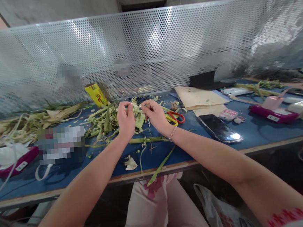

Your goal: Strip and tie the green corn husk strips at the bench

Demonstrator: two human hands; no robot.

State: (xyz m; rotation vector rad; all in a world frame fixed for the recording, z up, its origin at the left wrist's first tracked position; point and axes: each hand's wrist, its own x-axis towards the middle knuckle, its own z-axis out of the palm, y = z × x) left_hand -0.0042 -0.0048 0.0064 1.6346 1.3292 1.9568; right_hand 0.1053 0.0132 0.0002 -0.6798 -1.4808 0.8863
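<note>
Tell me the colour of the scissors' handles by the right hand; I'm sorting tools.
The scissors have red and yellow handles, seen in the head view beside the right hand.

— Any lettering legible anywhere?
— Hardly. A red mark on the yellow box, too small to read. Labels on the pink devices unreadable. Patches on the mesh screen blurred out.

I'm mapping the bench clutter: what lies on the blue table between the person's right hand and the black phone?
In the head view, red-and-yellow scissors lie between the right hand and the black phone; beyond them the blue table is bare up to the phone.
</note>
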